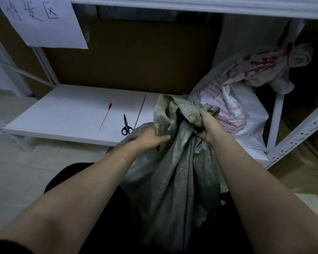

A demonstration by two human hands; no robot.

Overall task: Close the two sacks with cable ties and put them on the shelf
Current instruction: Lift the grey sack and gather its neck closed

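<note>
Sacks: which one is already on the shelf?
The white sack with red print, lying at the right end of the shelf. The grey-green sack sits in front of it, its mouth gripped by left hand and right hand.

Scissors (126, 125), blue handles: flat on the shelf (72, 110) near its front edge, blades pointing toward the back. White paper sheet (44, 21) with handwritten characters hangs at upper left. Brown cardboard (132, 57) behind. Pale tiled floor (17, 171) below.

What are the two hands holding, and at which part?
Both the left hand and right hand grip the green sack at its gathered neck.
</note>
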